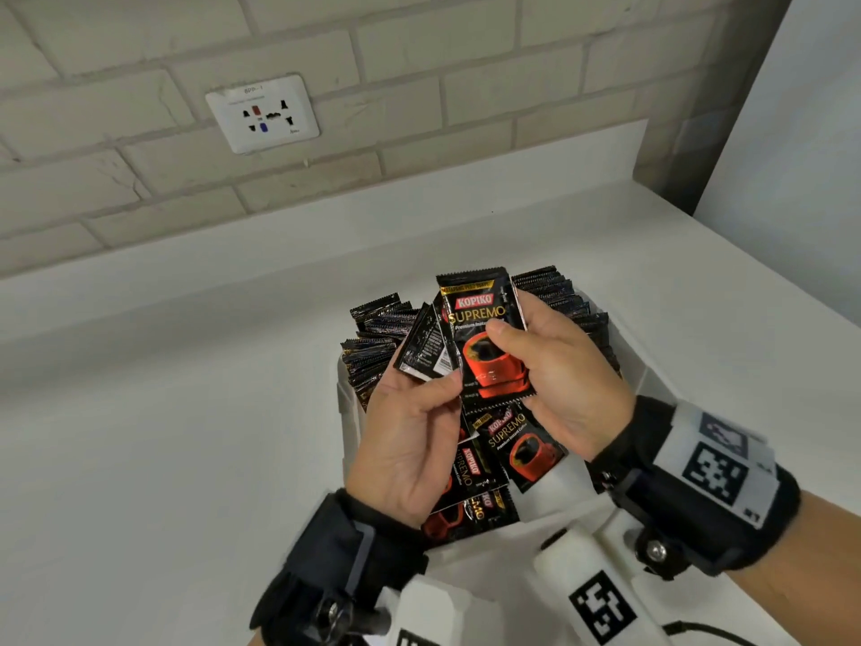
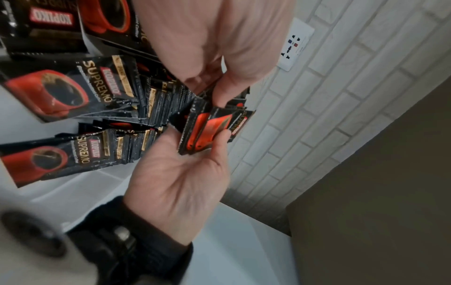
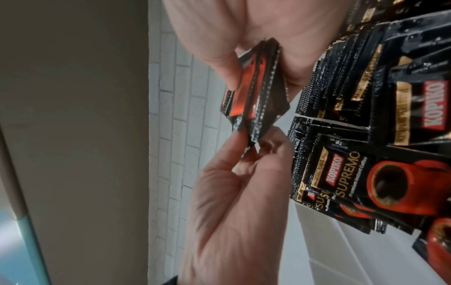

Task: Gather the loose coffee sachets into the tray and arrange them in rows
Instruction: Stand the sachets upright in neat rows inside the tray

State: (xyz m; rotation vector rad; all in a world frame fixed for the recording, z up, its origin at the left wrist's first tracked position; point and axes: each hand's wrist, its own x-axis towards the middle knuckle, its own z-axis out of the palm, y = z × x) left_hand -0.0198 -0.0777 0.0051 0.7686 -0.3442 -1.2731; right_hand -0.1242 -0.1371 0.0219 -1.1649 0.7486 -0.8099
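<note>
Both hands hold a small fanned stack of black Kopiko sachets [image 1: 484, 338] above the white tray [image 1: 348, 426]. My left hand [image 1: 428, 375] pinches the stack's lower left corner, with one sachet [image 1: 424, 349] turned back side out. My right hand [image 1: 512, 328] grips the front sachet, thumb on its red cup picture. In the left wrist view the stack [image 2: 209, 131] lies between thumb and fingers; the right wrist view shows the stack [image 3: 256, 92] edge-on. Sachets stand packed in rows [image 1: 372, 352] at the tray's far end. Loose sachets [image 1: 526, 449] lie flat in its near part.
The tray sits on a white counter [image 1: 186, 412] against a brick wall with a socket plate [image 1: 262, 115]. The counter's right edge [image 1: 745, 254] runs beside a pale panel. White wrist-camera mounts [image 1: 601, 603] fill the bottom of the head view.
</note>
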